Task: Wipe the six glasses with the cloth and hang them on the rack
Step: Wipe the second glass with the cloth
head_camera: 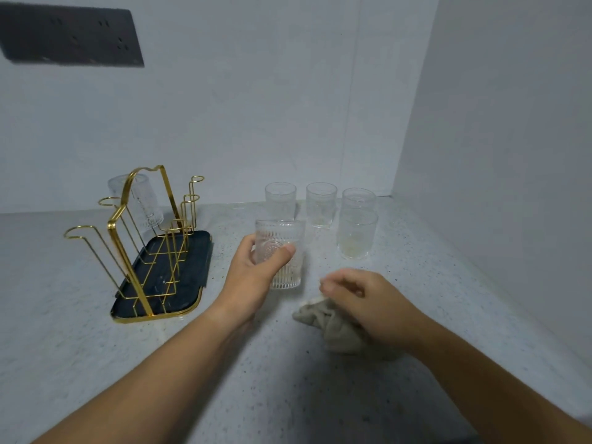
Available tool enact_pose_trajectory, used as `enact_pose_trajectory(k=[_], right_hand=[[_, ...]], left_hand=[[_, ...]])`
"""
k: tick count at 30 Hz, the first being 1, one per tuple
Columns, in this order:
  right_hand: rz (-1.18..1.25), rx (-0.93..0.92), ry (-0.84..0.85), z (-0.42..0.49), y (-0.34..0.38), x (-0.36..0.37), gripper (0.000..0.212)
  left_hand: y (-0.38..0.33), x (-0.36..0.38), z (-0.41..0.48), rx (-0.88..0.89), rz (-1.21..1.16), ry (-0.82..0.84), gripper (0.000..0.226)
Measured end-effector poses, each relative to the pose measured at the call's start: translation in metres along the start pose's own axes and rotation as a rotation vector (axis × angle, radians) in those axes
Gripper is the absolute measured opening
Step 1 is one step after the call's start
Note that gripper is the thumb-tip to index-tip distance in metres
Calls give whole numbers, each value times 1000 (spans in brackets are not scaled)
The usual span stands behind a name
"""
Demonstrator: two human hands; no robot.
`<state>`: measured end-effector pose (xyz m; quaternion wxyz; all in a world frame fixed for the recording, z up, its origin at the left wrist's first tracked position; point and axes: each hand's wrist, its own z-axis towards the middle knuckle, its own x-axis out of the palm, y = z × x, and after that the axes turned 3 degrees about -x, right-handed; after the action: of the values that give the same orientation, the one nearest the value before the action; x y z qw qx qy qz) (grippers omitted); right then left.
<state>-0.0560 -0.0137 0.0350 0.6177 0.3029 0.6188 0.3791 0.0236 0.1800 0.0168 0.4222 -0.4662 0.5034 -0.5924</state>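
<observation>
A single head-worn view looks forward and down, close over the countertop (96, 363).

A home kitchen counter corner.
A speckled pale stone worktop (288, 395), gold wire glass rack (128, 270), clear ribbed tumblers (321, 205), black wall socket plate (70, 36).
</observation>
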Motion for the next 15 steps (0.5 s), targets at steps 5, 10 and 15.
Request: enact_pose_trajectory(k=[5, 10, 15], right_hand=[[-433, -31, 68, -22, -23, 22, 49], [-366, 33, -146, -16, -32, 37, 34], [303, 152, -431, -8, -12, 25, 39]], left_hand=[[7, -3, -30, -50, -84, 13, 56], [7, -3, -48, -104, -152, 29, 58], [3, -2, -56, -128, -174, 55, 56]])
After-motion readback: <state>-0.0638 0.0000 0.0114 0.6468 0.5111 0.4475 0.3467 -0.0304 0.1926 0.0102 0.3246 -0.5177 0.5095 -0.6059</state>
